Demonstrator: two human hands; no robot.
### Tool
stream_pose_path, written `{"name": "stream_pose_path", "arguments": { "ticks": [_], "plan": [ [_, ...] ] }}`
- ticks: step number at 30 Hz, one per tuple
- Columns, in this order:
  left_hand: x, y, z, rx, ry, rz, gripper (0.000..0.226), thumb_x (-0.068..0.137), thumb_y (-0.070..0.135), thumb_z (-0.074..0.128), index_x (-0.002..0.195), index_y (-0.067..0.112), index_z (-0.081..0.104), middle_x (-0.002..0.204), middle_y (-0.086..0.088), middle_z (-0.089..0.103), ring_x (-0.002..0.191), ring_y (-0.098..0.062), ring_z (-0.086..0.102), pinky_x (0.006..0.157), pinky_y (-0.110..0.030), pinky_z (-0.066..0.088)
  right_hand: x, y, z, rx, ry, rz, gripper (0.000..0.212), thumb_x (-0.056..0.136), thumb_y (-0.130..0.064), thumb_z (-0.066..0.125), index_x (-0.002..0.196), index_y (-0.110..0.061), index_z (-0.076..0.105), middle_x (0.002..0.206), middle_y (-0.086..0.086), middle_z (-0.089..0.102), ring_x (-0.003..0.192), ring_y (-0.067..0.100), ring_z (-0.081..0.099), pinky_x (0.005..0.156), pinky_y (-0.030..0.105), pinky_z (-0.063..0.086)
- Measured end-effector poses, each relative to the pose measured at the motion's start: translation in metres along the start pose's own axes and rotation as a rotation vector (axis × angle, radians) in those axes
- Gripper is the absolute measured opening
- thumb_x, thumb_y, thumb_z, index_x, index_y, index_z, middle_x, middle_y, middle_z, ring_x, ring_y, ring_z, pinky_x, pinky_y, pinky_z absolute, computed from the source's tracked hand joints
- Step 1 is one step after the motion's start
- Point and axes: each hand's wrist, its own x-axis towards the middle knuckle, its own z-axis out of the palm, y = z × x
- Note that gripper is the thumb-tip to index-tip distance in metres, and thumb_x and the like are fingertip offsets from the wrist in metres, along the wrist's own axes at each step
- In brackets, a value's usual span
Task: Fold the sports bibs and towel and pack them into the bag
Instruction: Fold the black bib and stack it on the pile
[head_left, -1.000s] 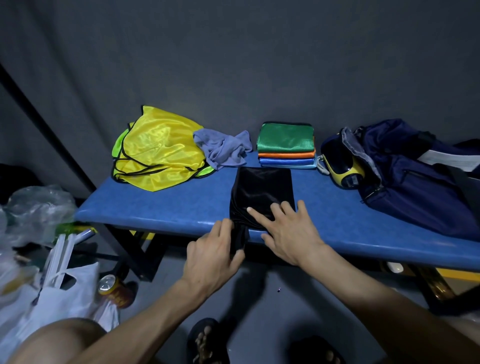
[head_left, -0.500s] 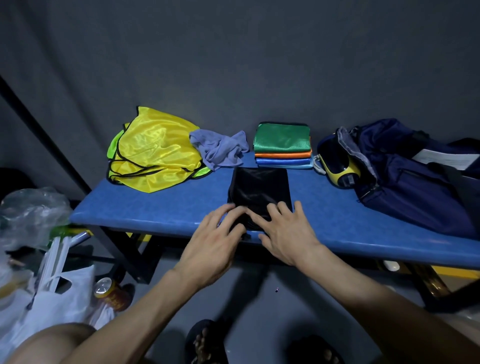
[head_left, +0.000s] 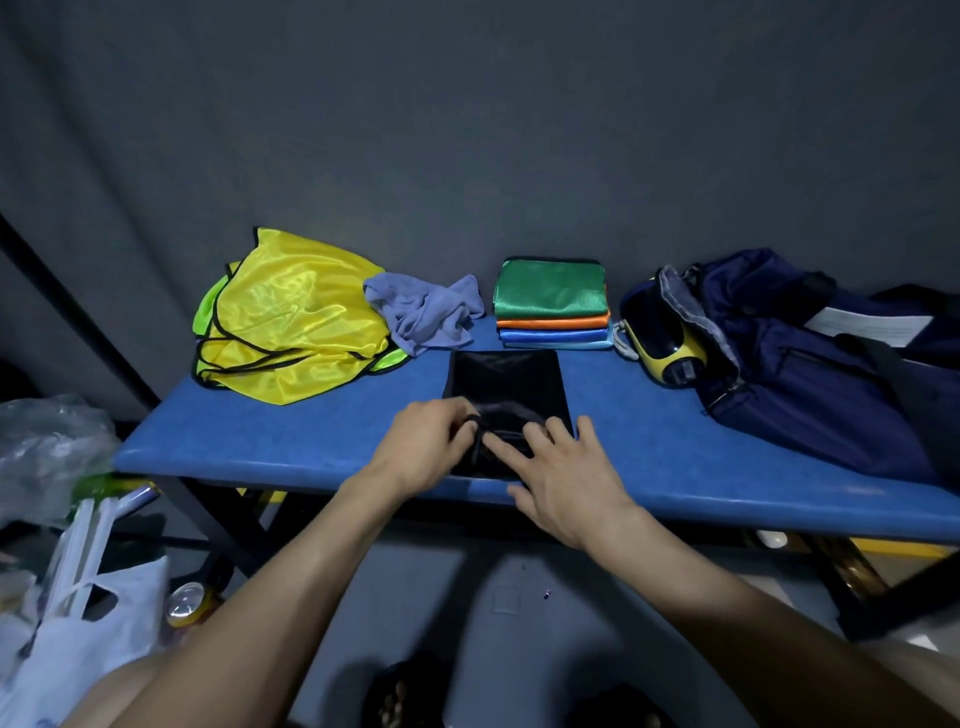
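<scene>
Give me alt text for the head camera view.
Both hands work a black bib on a blue bench: the left hand pinches its near edge, the right hand presses it flat. Behind lie yellow bibs, a crumpled towel, folded bibs and a navy bag.

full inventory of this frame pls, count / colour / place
black bib: 1, black, bench front centre, under both hands
folded bibs: stack, green on orange on blue, bench back centre
loose bibs: pile, yellow and lime, bench left
towel: 1, grey-blue, crumpled, between pile and stack
bag: 1, navy, open, bench right
bench: 1, blue
plastic bags: white and clear, floor left
can: 1, floor left
left hand: pinches black bib's near edge
right hand: fingers flat on black bib
</scene>
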Motion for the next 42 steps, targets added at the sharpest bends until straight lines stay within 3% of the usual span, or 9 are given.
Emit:
{"name": "stream_pose_path", "arguments": {
  "ticks": [3, 6, 11, 16, 19, 28, 32, 37, 42],
  "plan": [
    [0.002, -0.001, 0.009, -0.066, 0.072, -0.065, 0.012, 0.093, 0.021, 0.061, 0.105, 0.024, 0.065, 0.090, 0.003, 0.071, 0.088, -0.025, 0.065, 0.070, -0.034, 0.044, 0.000, 0.008, 0.004, 0.017, 0.049, -0.011, 0.081, 0.097, -0.057, 0.052, 0.163, -0.031, 0.011, 0.125, 0.008, 0.053, 0.111, 0.031, 0.049, 0.096, 0.050, 0.028],
    [0.002, -0.004, 0.018, -0.136, 0.171, -0.063, 0.024, 0.085, 0.015, 0.068, 0.101, 0.027, 0.054, 0.092, 0.009, 0.055, 0.076, -0.018, 0.054, 0.066, -0.032, 0.036, 0.000, 0.020, 0.010, 0.069, 0.115, -0.023, 0.093, 0.074, -0.058, 0.079, 0.151, -0.022, 0.044, 0.102, 0.003, 0.062, 0.090, 0.027, 0.056, 0.082, 0.046, 0.033],
    [0.003, -0.015, 0.025, -0.130, 0.241, -0.021, 0.010, 0.089, 0.029, 0.075, 0.083, 0.024, 0.068, 0.090, 0.008, 0.057, 0.070, -0.011, 0.058, 0.070, -0.032, 0.049, -0.001, 0.041, 0.009, 0.215, 0.089, -0.079, 0.059, 0.082, -0.057, 0.073, 0.123, -0.019, 0.055, 0.103, -0.003, 0.058, 0.096, 0.023, 0.055, 0.082, 0.040, 0.030],
    [-0.009, -0.034, 0.008, -0.059, -0.092, 0.097, 0.066, 0.080, 0.078, 0.055, 0.121, 0.028, 0.067, 0.124, 0.013, 0.053, 0.110, -0.007, 0.052, 0.097, -0.029, 0.042, -0.001, 0.057, 0.013, 0.387, 0.050, -0.093, 0.053, 0.089, -0.059, 0.065, 0.131, -0.027, 0.055, 0.118, -0.009, 0.051, 0.110, 0.016, 0.045, 0.091, 0.036, 0.033],
    [-0.010, -0.051, 0.003, -0.007, -0.212, 0.147, 0.074, 0.073, 0.075, 0.063, 0.137, 0.038, 0.054, 0.138, 0.020, 0.041, 0.123, -0.006, 0.044, 0.105, -0.038, 0.038, 0.001, 0.060, 0.012, 0.458, 0.021, -0.098, 0.053, 0.092, -0.057, 0.063, 0.135, -0.029, 0.053, 0.124, -0.012, 0.045, 0.113, 0.012, 0.041, 0.093, 0.033, 0.031],
    [-0.002, -0.049, 0.007, -0.290, -0.080, 0.075, 0.037, 0.090, 0.064, 0.055, 0.095, 0.028, 0.065, 0.101, 0.012, 0.057, 0.095, -0.007, 0.058, 0.090, -0.037, 0.048, 0.004, 0.063, 0.006, 0.558, 0.009, -0.054, 0.027, 0.095, -0.036, 0.062, 0.119, -0.024, 0.062, 0.113, -0.011, 0.056, 0.105, 0.012, 0.049, 0.088, 0.034, 0.034],
    [-0.009, -0.037, 0.013, -0.373, -0.089, -0.035, 0.052, 0.096, 0.065, 0.047, 0.074, 0.018, 0.054, 0.073, 0.004, 0.054, 0.069, -0.008, 0.050, 0.072, -0.038, 0.046, 0.002, 0.078, -0.006, 1.151, -0.178, 0.077, 0.007, 0.093, -0.015, 0.067, 0.100, -0.017, 0.069, 0.084, 0.002, 0.066, 0.077, 0.007, 0.058, 0.074, 0.028, 0.045],
    [-0.005, -0.026, 0.021, -0.314, 0.029, -0.195, 0.064, 0.099, 0.067, 0.036, 0.070, 0.011, 0.045, 0.063, 0.000, 0.047, 0.065, -0.019, 0.047, 0.070, -0.043, 0.045, 0.017, 0.078, -0.008, 1.356, -0.197, 0.286, 0.013, 0.101, -0.017, 0.060, 0.106, -0.015, 0.071, 0.102, 0.004, 0.074, 0.091, 0.008, 0.066, 0.081, 0.017, 0.047],
    [0.007, -0.014, 0.022, -0.185, 0.082, -0.305, 0.058, 0.105, 0.054, 0.035, 0.072, 0.009, 0.049, 0.067, -0.003, 0.058, 0.073, -0.030, 0.058, 0.069, -0.044, 0.043, 0.034, 0.073, -0.002, 1.324, -0.165, 0.442, 0.036, 0.105, -0.037, 0.050, 0.101, -0.006, 0.068, 0.100, 0.013, 0.073, 0.097, 0.027, 0.067, 0.098, 0.047, 0.048]
  ]
}}
